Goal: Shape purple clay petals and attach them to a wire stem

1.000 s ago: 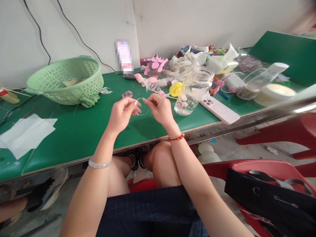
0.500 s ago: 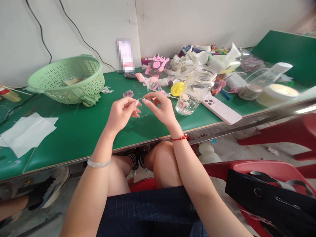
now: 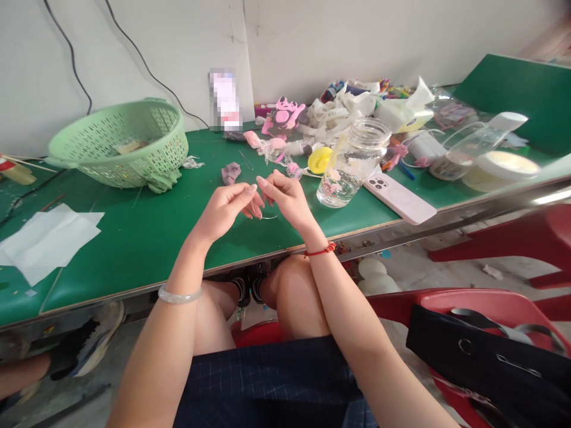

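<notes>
A thin, pale wire loop (image 3: 269,217) hangs between my two hands over the front of the green table. My left hand (image 3: 229,208) pinches one part of it between thumb and forefinger. Close beside, my right hand (image 3: 288,199) pinches another part, with the thumb tips almost touching. The spot where the two ends meet is covered by my fingers. Just behind my hands lies a greyish-purple lump of clay-like material (image 3: 231,173), and a small bent wire (image 3: 245,159) is beyond it. To the right stands a clear jar (image 3: 341,178) with liquid in it.
A green plastic basket (image 3: 120,142) sits at the back left, white sheets (image 3: 53,238) in front. Right of the jar lie a pink phone (image 3: 401,198) and a round tub (image 3: 502,169). Behind are white strips (image 3: 341,113) and a pink figure (image 3: 285,116). A red chair holds a black bag (image 3: 486,356).
My hands have come closer together, fingertips nearly meeting. The wire loop now hangs lower and is more hidden by my fingers; the greyish-purple lump shows more fully.
</notes>
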`<state>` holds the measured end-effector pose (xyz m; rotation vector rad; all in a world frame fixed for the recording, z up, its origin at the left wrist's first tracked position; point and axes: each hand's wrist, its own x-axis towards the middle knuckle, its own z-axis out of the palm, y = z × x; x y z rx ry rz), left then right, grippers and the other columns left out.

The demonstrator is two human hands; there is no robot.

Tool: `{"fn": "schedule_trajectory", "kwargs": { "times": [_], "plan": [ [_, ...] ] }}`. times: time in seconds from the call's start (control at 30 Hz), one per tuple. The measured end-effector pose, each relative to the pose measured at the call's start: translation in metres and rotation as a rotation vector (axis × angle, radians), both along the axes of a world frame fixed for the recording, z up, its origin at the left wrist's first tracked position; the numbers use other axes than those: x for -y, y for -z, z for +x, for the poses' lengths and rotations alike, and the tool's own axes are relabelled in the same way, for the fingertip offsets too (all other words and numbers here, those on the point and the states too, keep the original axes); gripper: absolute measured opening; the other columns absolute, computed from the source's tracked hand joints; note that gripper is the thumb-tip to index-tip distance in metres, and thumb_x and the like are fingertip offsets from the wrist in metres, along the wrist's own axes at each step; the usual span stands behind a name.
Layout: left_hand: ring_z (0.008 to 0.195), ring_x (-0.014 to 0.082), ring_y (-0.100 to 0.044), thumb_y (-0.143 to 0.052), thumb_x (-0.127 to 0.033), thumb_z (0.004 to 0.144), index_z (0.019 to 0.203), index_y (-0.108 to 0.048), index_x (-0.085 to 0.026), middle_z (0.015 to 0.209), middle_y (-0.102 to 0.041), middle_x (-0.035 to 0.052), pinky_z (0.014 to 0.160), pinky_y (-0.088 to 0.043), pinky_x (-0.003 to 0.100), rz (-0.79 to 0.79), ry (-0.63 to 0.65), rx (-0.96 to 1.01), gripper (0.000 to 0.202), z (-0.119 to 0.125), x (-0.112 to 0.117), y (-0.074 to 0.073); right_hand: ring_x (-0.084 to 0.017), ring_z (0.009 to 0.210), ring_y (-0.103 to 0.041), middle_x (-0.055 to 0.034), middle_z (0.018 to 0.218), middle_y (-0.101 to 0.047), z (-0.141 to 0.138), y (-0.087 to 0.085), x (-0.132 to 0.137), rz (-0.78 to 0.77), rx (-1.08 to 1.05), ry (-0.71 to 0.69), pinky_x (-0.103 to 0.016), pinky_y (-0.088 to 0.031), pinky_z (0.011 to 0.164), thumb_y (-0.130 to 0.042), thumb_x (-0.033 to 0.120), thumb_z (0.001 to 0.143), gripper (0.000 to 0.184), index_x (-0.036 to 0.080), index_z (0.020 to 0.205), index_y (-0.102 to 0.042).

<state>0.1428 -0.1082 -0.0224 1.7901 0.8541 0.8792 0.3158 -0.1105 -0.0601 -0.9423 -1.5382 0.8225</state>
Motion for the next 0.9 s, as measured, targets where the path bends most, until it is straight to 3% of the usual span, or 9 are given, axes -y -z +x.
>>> {"fn": "schedule_trajectory", "kwargs": {
  "times": [0.3,0.5,0.67,0.8,0.9],
  "plan": [
    [0.066,0.0171,-0.069,-0.063,-0.066,0.091,0.074,-0.069,-0.018,0.07,-0.074,0.0043,0.066,-0.055,0.028,0.051,0.071,-0.052,0.05,0.0006,-0.0003,0.0006,-0.008,0.058,-0.041,0.0051,0.058,-0.046,-0.0006,-0.0072,0.0058,-0.025,-0.122,-0.082,-0.028,-0.043,0.069,-0.057,0.079,0.088,0.067,0.02,0.06,-0.043],
    [0.07,0.0171,-0.069,-0.07,-0.065,0.086,0.083,-0.072,-0.017,0.073,-0.073,0.004,0.067,-0.055,0.026,0.044,0.046,-0.023,0.048,0.0001,-0.0001,0.0005,-0.006,0.05,-0.029,0.0069,0.055,-0.035,-0.0038,-0.0066,0.0048,-0.113,-0.25,-0.145,-0.023,-0.027,0.051,-0.062,0.075,0.088,0.066,0.02,0.059,-0.04],
    [0.071,0.0174,-0.07,-0.072,-0.064,0.085,0.083,-0.072,-0.018,0.074,-0.074,0.004,0.069,-0.056,0.028,0.008,0.073,-0.002,0.046,-0.0002,0.0008,0.0002,-0.005,0.046,-0.024,0.0075,0.052,-0.03,-0.003,-0.0049,0.0035,-0.21,-0.304,-0.199,-0.024,-0.017,0.047,-0.067,0.063,0.089,0.062,0.021,0.057,-0.037],
    [0.074,0.0204,-0.072,-0.076,-0.066,0.08,0.081,-0.074,-0.017,0.076,-0.076,0.0059,0.072,-0.057,0.03,0.029,0.041,-0.058,0.05,-0.0027,-0.0003,0.002,-0.006,0.047,-0.024,0.0071,0.05,-0.031,-0.002,-0.0065,0.005,-0.254,-0.234,-0.198,-0.025,-0.019,0.048,-0.064,0.056,0.093,0.058,0.021,0.057,-0.037],
    [0.074,0.0216,-0.073,-0.077,-0.065,0.079,0.081,-0.076,-0.016,0.077,-0.077,0.0064,0.073,-0.057,0.031,0.076,-0.002,-0.091,0.048,-0.0036,-0.0005,0.0032,-0.007,0.051,-0.027,0.0067,0.052,-0.031,-0.0025,-0.0085,0.006,-0.245,-0.15,-0.149,-0.025,-0.027,0.054,-0.061,0.055,0.097,0.058,0.021,0.057,-0.038]
  ]
}}
